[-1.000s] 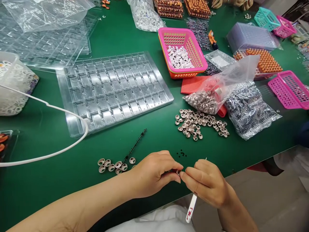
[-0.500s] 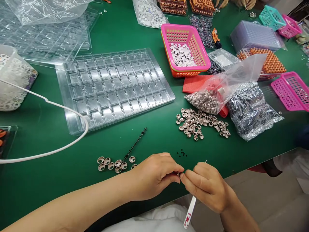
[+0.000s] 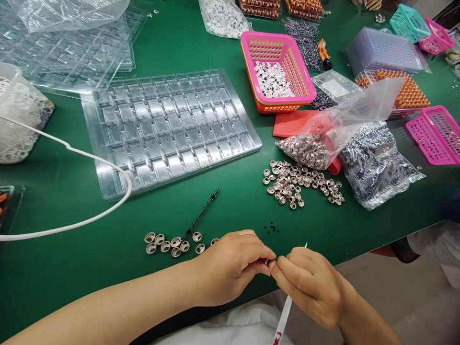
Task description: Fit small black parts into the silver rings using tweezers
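Between the thumb and fingertips of my left hand [image 3: 233,268] is a small silvery metal cap [image 3: 267,262], mostly hidden by the fingers. My right hand [image 3: 309,282] is closed around white tweezers [image 3: 283,316]; their pointed tip sticks out above the knuckles and the marked end points down. Its fingertips meet the cap at the left hand. Just beyond the hands lie several tiny black pieces [image 3: 272,227]. Left of them, a group of silvery caps with round holes [image 3: 165,246] sits beside a thin black notched strip [image 3: 201,214].
Loose metal caps [image 3: 287,182] are spread near a clear bag of caps [image 3: 305,149]. A clear compartment tray [image 3: 172,124] lies centre-left, with a white cable [image 3: 122,168] curving over its corner. Pink baskets [image 3: 280,100] hold white pieces. Silvery bag [image 3: 381,163] lies right.
My right hand has shifted slightly down and right with the tweezers. Another metal cap now shows beside my left wrist. Both hands stay together at the held cap.
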`<state>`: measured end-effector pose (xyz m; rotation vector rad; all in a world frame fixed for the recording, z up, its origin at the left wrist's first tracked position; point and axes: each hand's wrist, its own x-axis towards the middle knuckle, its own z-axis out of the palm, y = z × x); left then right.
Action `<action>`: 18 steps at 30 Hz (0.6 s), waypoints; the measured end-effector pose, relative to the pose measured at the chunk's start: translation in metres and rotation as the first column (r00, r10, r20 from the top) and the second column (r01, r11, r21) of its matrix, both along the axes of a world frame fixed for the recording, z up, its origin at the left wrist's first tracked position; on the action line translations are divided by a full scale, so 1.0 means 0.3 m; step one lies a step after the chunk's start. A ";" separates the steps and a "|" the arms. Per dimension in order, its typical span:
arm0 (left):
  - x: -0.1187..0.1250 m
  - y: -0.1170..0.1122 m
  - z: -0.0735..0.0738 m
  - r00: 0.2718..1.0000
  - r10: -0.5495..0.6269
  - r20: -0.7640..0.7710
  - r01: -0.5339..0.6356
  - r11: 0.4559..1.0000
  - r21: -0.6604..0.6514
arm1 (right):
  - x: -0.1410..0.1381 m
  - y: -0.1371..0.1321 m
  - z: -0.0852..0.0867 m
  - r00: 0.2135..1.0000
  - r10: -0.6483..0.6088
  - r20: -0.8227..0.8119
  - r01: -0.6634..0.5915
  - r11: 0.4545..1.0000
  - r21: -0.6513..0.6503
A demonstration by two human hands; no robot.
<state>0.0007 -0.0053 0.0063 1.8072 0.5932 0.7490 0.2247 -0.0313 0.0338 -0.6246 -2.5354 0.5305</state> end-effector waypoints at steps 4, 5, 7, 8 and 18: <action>0.002 -0.003 0.006 1.000 0.014 0.019 -0.014 1.000 -0.006 | -0.001 0.004 0.002 1.000 0.006 -0.005 -0.006 1.000 0.022; 0.002 -0.005 0.007 1.000 0.018 0.025 -0.018 1.000 -0.007 | -0.002 0.005 0.003 1.000 0.011 -0.005 -0.011 1.000 0.019; 0.003 -0.008 0.008 0.999 0.022 0.033 -0.022 1.000 -0.008 | -0.003 0.008 0.007 1.000 0.019 -0.005 -0.019 1.000 0.012; 0.004 -0.009 0.008 0.999 0.026 0.036 -0.025 1.000 -0.008 | -0.004 0.008 0.009 1.000 0.018 -0.006 -0.018 1.000 0.010; 0.005 -0.016 0.018 0.999 0.022 0.030 -0.021 0.999 -0.036 | 0.002 0.005 0.004 0.999 0.054 0.005 -0.054 0.998 0.012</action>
